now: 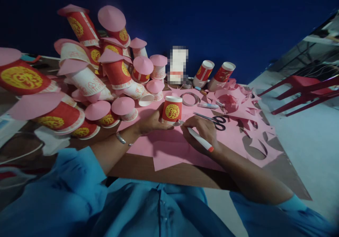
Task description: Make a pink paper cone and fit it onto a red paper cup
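Note:
A red paper cup (172, 109) with a yellow emblem and white rims stands upright on pink paper (169, 156) in front of me. My left hand (153, 122) is wrapped around the cup's left side and low front. In my right hand (201, 129) is a white marker (199, 139) with an orange-red end; its other end meets the cup's lower right edge. Just beyond that hand lie black-handled scissors (218, 121), their blades pointing left. A roll of tape (191, 98) rests behind the cup.
Paper cups with pink cone tops (116, 71) are stacked at the left. Two red cups (203, 73) stand at the back, right of a blurred-out object (178, 65). Pink paper scraps (254, 124) cover the table's right side. A red plastic stool (302, 89) is beyond the table.

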{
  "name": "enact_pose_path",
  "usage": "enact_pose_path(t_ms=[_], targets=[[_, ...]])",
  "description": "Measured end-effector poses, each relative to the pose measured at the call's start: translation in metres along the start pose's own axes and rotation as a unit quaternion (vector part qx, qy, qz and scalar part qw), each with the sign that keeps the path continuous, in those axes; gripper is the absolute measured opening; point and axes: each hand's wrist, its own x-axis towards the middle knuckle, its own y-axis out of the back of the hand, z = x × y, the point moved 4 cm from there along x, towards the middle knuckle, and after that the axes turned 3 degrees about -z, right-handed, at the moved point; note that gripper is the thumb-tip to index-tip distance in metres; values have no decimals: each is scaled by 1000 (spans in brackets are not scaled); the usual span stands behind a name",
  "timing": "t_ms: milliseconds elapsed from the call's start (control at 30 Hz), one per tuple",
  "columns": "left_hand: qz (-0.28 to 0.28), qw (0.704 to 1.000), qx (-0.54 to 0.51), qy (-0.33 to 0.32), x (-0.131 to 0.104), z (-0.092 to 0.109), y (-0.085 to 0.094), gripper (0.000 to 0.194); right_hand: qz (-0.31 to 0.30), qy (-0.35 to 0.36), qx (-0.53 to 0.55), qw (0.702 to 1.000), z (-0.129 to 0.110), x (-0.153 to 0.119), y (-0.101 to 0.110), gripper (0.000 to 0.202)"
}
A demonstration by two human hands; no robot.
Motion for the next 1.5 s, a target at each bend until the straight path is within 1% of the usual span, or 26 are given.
enact_pose_path(t_ms=[133,233,400,567,767,967,1133,1300,1500], targets=[[14,1000,7,1,0,-1,2,107,1,0,0,1000,-1,0,0,17],[9,1000,3,4,0,-1,2,108,-4,1,3,1000,-1,0,0,17],[10,1000,14,-9,0,-2,3,106,-14,1,1,1000,-2,-1,0,17],[13,1000,25,4,1,-5,5,109,-13,6,3,1000,-3,-2,-1,18],[5,1000,22,11,1,-2,2,105,-20,8,8,1000,-3,-2,-2,16],[14,999,28,10,0,0,3,99,-5,18,19,1000,-5,1,3,16],[8,1000,18,5,0,0,2,93,-18,27,22,999,-6,0,2,16],[4,1000,19,10,0,-1,3,95,-20,25,25,999,-5,-2,1,17],[-1,1000,17,-1,0,-3,2,97,-36,27,33,998,-7,1,2,16]])
